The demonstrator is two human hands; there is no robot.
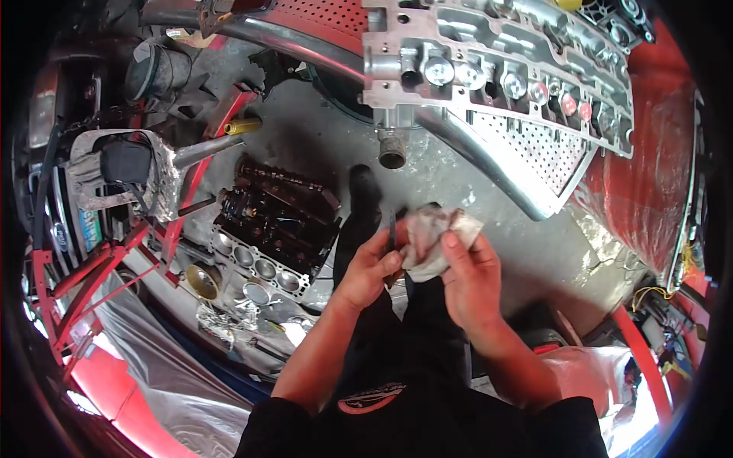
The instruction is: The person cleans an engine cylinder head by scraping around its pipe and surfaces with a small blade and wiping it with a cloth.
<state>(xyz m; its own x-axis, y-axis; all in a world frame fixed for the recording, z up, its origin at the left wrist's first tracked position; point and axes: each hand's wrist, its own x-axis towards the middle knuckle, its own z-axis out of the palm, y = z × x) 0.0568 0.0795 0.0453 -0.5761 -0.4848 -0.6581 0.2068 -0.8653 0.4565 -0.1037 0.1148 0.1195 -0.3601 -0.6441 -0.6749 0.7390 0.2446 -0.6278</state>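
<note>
My left hand [368, 273] is closed around a thin dark tool [392, 227] whose slim end points up; its exact kind does not show. In my right hand [471, 281], thumb on top, a crumpled whitish rag [429, 243] with dark smudges is gripped. The rag lies close against the fingers of my left hand, and I cannot tell whether it touches the tool. Both hands are in front of my body, above the floor. Ahead to the right, a bare-metal cylinder head [500, 80] rests on a perforated metal surface [527, 156].
On the floor to the left sits a dark engine assembly [279, 221] with round openings along its near edge. Beyond it stand a red metal frame [183, 198] and a dark bucket [158, 70]. A plastic-covered red panel [645, 153] is at the right.
</note>
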